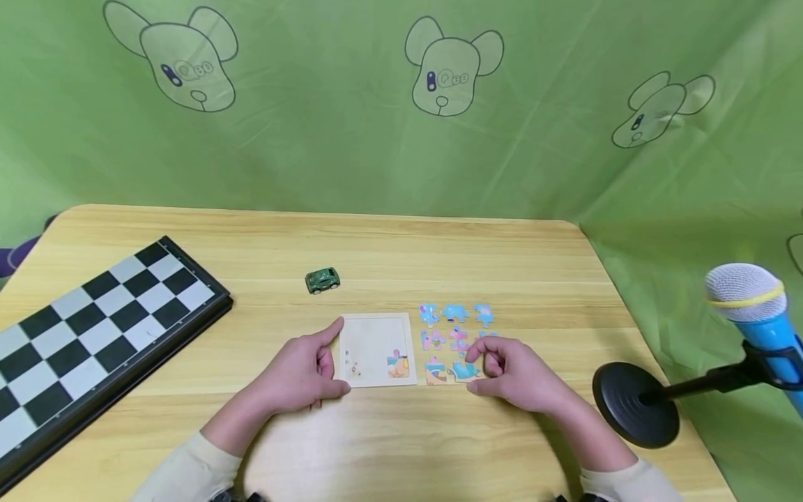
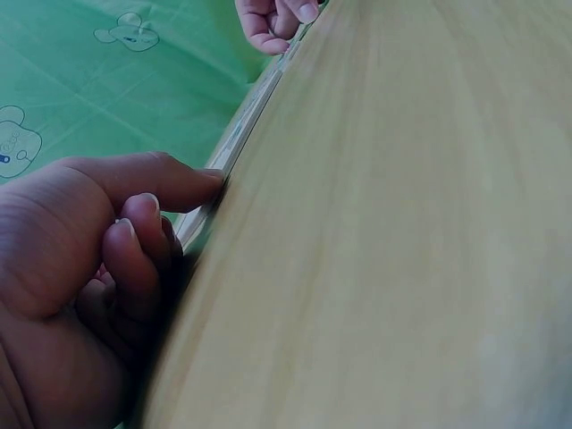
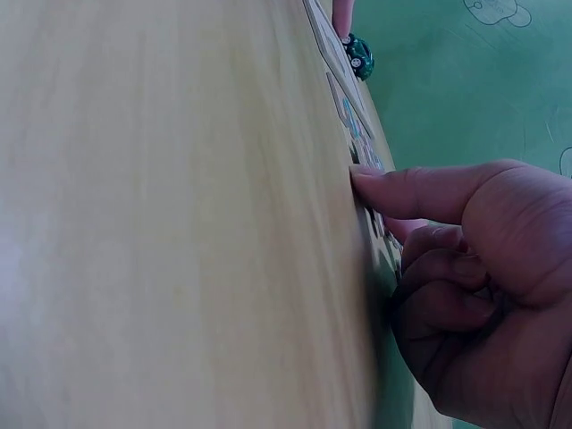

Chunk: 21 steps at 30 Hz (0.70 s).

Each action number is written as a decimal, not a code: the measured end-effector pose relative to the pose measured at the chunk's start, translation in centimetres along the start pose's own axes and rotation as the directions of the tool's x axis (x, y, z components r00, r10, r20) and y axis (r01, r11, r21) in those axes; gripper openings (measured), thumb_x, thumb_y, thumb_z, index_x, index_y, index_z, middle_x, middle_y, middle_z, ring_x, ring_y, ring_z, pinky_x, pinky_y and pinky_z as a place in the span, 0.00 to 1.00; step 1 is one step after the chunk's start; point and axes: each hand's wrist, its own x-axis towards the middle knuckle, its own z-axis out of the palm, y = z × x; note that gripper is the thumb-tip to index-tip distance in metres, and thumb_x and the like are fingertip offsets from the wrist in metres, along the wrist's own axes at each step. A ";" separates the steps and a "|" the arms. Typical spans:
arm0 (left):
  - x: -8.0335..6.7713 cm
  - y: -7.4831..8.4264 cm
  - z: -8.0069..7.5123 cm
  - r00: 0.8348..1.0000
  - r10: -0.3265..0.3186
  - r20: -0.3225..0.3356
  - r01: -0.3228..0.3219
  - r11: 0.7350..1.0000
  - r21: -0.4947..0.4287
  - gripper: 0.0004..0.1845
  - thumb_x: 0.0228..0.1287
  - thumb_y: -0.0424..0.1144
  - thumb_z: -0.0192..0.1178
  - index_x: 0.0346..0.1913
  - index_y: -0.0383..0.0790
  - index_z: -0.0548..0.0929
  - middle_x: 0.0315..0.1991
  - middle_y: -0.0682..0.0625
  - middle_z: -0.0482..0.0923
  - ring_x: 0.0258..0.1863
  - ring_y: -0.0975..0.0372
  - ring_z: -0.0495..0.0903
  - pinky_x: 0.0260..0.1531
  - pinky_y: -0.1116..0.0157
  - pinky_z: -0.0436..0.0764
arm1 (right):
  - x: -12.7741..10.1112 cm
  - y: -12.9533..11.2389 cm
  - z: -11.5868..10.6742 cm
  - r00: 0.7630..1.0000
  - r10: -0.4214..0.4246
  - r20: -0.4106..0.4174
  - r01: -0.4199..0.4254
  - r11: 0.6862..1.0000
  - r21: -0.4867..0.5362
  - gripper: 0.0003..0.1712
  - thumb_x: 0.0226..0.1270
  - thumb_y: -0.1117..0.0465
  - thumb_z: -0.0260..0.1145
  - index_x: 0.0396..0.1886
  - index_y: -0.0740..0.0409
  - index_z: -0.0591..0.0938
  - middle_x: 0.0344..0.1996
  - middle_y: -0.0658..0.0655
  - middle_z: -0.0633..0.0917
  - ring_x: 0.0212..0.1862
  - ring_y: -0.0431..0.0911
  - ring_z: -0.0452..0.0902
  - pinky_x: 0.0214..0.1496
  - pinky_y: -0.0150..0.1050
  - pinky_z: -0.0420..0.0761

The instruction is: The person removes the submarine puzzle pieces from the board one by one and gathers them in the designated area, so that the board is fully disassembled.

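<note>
My left hand (image 1: 304, 369) holds a square white puzzle board (image 1: 373, 348) along its left side, index fingertip at the upper corner and thumb at the lower one. One jigsaw piece (image 1: 398, 364) lies in the board's lower right corner. Thumb and index finger of my right hand (image 1: 517, 373) are on either side of a blue jigsaw piece (image 1: 463, 370) in the bottom row, pinching it at table level. Other loose pieces (image 1: 454, 313) lie in rows right of the board; the right hand partly hides some. In the right wrist view, the thumb (image 3: 384, 188) hides the pinched piece.
A green toy car (image 1: 323, 280) stands behind the board. At the left lies a black-and-white chessboard (image 1: 113, 314). A blue microphone (image 1: 762, 328) on a round black base (image 1: 633, 404) stands at the right. Green cloth (image 1: 351, 139) hangs behind the wooden table (image 1: 401, 446).
</note>
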 end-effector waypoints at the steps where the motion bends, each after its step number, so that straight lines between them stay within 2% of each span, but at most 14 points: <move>1: 0.0 0.0 0.0 1.000 0.000 -0.001 0.000 1.000 0.000 0.56 0.50 0.33 0.77 0.78 0.31 0.53 0.20 0.51 0.75 0.11 0.59 0.75 0.21 0.64 0.77 | 0.0 0.0 0.0 1.000 0.000 0.001 0.000 1.000 0.002 0.20 0.55 0.62 0.79 0.43 0.60 0.80 0.19 0.47 0.65 0.21 0.39 0.59 0.45 0.38 0.70; 7: 0.0 0.0 0.0 1.000 0.000 -0.001 0.000 1.000 0.008 0.56 0.50 0.34 0.77 0.78 0.32 0.53 0.20 0.51 0.74 0.11 0.59 0.75 0.20 0.64 0.77 | 0.1 0.1 0.0 1.000 -0.004 0.005 0.004 1.000 0.006 0.20 0.54 0.63 0.79 0.43 0.60 0.80 0.19 0.48 0.66 0.21 0.39 0.60 0.37 0.36 0.69; 17: 0.0 -0.1 0.0 1.000 0.021 -0.005 -0.021 0.999 0.046 0.56 0.50 0.35 0.77 0.77 0.30 0.53 0.19 0.53 0.75 0.11 0.62 0.74 0.21 0.65 0.77 | 0.1 0.0 -0.2 1.000 0.003 0.006 -0.003 1.000 0.014 0.19 0.54 0.65 0.79 0.44 0.59 0.81 0.20 0.49 0.66 0.22 0.40 0.60 0.39 0.36 0.69; 21: 0.0 0.0 0.0 1.000 0.022 -0.005 -0.022 0.999 0.044 0.55 0.50 0.35 0.77 0.77 0.30 0.54 0.19 0.53 0.75 0.11 0.61 0.75 0.20 0.64 0.76 | 0.3 -0.3 0.0 1.000 -0.017 -0.019 0.018 1.000 0.020 0.20 0.55 0.64 0.79 0.47 0.58 0.81 0.19 0.49 0.66 0.23 0.40 0.62 0.41 0.37 0.71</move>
